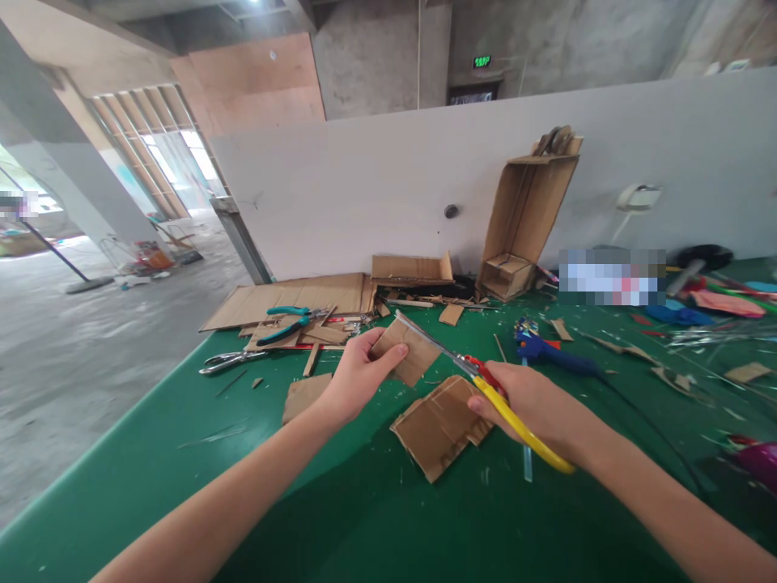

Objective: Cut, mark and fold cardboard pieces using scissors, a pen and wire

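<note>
My left hand (364, 368) pinches a small piece of cardboard (413, 356) between thumb and fingers, raised above the green table (255, 510). In my right hand (522, 405) is a pair of scissors (510, 421) with yellow and red handles. Their blades lie along the upper edge of the cardboard piece; whether they cut into it I cannot tell. Below the scissors a larger torn cardboard sheet (438, 429) rests on the table. Another brown scrap (305, 395) lies partly behind my left wrist.
Teal-handled pliers (291, 324) and metal pliers (234, 359) lie at left among cardboard strips. A blue glue gun (552, 356) with its cable is at right. A tall cardboard box structure (527, 214) leans by the white partition (364, 186).
</note>
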`<state>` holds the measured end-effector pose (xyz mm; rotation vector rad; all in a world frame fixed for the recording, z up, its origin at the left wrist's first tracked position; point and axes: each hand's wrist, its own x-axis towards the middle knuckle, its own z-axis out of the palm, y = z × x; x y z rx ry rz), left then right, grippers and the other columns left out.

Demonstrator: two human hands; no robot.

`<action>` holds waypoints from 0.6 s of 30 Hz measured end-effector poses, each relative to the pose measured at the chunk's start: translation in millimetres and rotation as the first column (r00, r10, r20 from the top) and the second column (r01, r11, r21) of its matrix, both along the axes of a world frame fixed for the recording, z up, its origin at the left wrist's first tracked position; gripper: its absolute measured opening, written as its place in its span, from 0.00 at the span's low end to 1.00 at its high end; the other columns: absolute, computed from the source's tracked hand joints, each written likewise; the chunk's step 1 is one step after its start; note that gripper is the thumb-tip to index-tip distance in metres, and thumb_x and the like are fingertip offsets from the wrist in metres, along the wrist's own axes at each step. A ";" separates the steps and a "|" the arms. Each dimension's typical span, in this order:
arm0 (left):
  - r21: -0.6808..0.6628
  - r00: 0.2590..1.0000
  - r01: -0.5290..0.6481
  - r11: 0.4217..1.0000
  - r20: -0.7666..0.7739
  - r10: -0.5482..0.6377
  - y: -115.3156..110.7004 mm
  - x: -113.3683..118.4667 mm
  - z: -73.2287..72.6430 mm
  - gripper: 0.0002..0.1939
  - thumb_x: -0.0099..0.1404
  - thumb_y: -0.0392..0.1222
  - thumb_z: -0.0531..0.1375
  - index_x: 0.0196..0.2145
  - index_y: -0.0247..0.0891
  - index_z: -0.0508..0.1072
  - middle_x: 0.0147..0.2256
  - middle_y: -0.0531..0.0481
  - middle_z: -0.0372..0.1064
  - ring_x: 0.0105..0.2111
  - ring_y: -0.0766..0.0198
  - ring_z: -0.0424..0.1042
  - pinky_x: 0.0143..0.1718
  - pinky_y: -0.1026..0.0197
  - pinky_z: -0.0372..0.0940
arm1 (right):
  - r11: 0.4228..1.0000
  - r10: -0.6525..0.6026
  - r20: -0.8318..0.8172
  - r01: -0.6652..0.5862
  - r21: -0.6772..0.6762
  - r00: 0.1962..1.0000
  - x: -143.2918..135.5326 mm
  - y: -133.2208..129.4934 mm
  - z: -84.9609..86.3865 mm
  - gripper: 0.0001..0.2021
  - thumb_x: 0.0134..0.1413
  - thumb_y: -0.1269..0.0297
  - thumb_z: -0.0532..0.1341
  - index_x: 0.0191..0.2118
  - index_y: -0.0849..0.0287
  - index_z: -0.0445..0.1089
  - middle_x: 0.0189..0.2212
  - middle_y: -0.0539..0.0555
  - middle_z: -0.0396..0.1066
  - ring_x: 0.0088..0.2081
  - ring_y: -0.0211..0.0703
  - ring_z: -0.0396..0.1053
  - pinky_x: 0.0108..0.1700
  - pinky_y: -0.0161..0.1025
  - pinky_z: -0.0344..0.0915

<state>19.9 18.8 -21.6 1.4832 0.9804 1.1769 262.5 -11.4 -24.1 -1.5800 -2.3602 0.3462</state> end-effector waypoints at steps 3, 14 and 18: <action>-0.009 1.000 -0.013 1.000 0.003 0.013 0.3 0.1 -0.8 0.14 0.58 0.50 0.62 0.33 0.36 0.70 0.29 0.53 0.67 0.28 0.66 0.67 0.27 0.66 0.63 | 0.999 -0.038 0.019 0.038 -0.008 0.999 -3.3 -2.8 3.0 0.18 0.57 0.46 0.51 0.28 0.56 0.57 0.28 0.54 0.67 0.27 0.42 0.64 0.28 0.38 0.56; -0.004 1.000 -0.009 1.000 -0.006 0.009 2.2 -3.0 0.0 0.14 0.57 0.50 0.63 0.34 0.36 0.70 0.28 0.53 0.68 0.27 0.66 0.67 0.26 0.66 0.63 | 1.000 0.023 0.068 -0.023 -0.004 0.997 -0.2 -1.5 3.0 0.16 0.57 0.48 0.50 0.29 0.56 0.57 0.29 0.55 0.66 0.30 0.45 0.65 0.31 0.41 0.58; -0.017 0.997 0.032 0.999 0.065 -0.031 2.4 -3.3 -0.8 0.13 0.57 0.49 0.63 0.34 0.36 0.71 0.29 0.53 0.68 0.29 0.67 0.67 0.29 0.65 0.65 | 0.995 0.070 0.041 -0.067 -0.073 0.997 1.5 -5.0 5.9 0.18 0.57 0.45 0.48 0.31 0.56 0.56 0.30 0.55 0.65 0.29 0.45 0.64 0.30 0.42 0.59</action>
